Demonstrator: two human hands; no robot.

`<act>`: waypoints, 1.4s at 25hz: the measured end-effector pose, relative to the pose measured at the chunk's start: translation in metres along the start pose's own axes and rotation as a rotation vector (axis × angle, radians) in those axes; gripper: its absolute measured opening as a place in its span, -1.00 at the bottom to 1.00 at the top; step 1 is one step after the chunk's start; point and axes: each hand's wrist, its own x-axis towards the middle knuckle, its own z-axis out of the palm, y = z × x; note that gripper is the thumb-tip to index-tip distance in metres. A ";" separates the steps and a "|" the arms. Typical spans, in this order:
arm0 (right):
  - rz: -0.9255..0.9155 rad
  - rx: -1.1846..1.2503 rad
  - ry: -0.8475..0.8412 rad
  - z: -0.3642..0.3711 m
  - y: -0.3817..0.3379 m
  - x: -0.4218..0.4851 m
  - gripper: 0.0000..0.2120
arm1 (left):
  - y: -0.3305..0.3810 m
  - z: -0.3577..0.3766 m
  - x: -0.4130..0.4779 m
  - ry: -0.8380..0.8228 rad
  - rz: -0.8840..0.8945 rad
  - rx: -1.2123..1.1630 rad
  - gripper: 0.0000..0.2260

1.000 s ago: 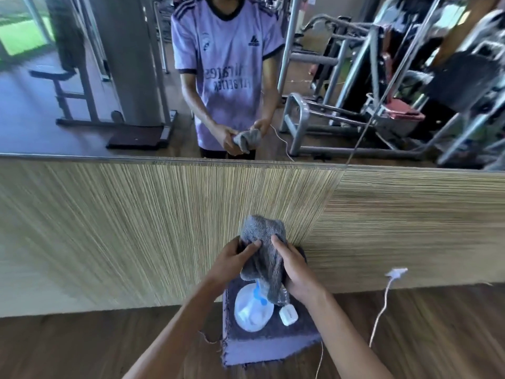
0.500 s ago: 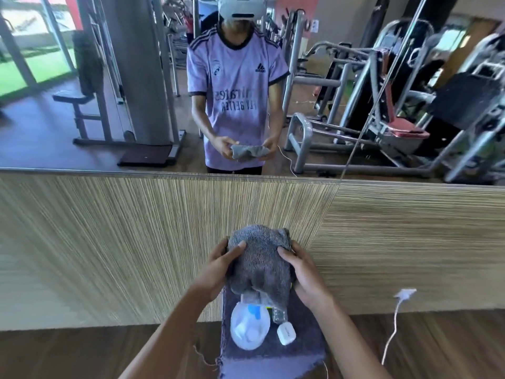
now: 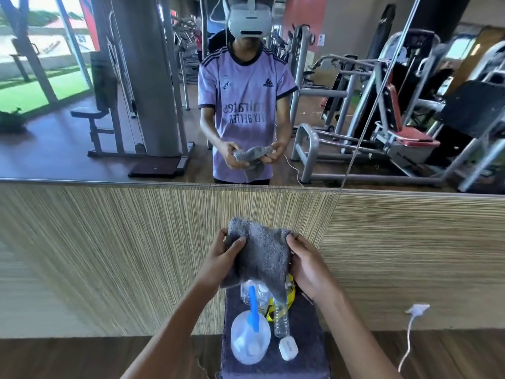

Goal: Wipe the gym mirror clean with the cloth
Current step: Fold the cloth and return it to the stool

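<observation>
A grey terry cloth [image 3: 259, 253] hangs spread between my two hands in front of the striped wall panel. My left hand [image 3: 220, 262] grips its left edge, thumb on top. My right hand [image 3: 307, 265] holds its right edge with curled fingers. The wide gym mirror [image 3: 82, 138] fills the wall above the panel and reflects a person holding the same cloth.
Below my hands stands a purple padded block [image 3: 308, 332] carrying a clear spray bottle with a blue nozzle [image 3: 250, 337], a plastic bottle [image 3: 281, 321] and a small white device [image 3: 287, 348]. A white plug on a cord [image 3: 416, 309] lies on the wooden floor at right.
The cloth was bunched between my hands; now it is opened wider and held by its two sides. The view has tilted up, showing more of the mirror.
</observation>
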 end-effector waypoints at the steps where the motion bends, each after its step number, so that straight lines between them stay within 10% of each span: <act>1: 0.000 -0.040 -0.011 0.002 -0.002 -0.001 -0.77 | -0.001 0.002 -0.001 0.019 0.049 0.127 -0.55; 4: -0.031 -0.181 -0.024 0.016 -0.008 -0.004 -0.81 | -0.008 0.017 -0.008 -0.026 0.218 0.386 -0.12; 12: -0.077 -0.541 -0.001 0.013 -0.011 0.000 -0.92 | -0.009 0.008 -0.003 -0.417 0.139 0.476 -0.48; 20: -0.167 -1.018 -0.217 -0.008 -0.035 -0.007 -0.87 | -0.002 -0.012 0.001 -0.187 0.366 0.982 -0.84; 26: -0.313 -1.271 -0.309 -0.008 -0.073 0.006 -0.83 | 0.013 -0.020 0.012 -0.026 1.087 1.381 -0.80; 30: -0.365 -1.268 -0.280 0.001 -0.088 0.008 -0.74 | 0.028 -0.042 0.022 -0.092 1.199 1.361 -0.69; 35: -0.221 -1.477 -0.302 -0.012 -0.093 0.019 -0.70 | 0.055 -0.069 0.032 -0.377 0.461 1.441 -0.71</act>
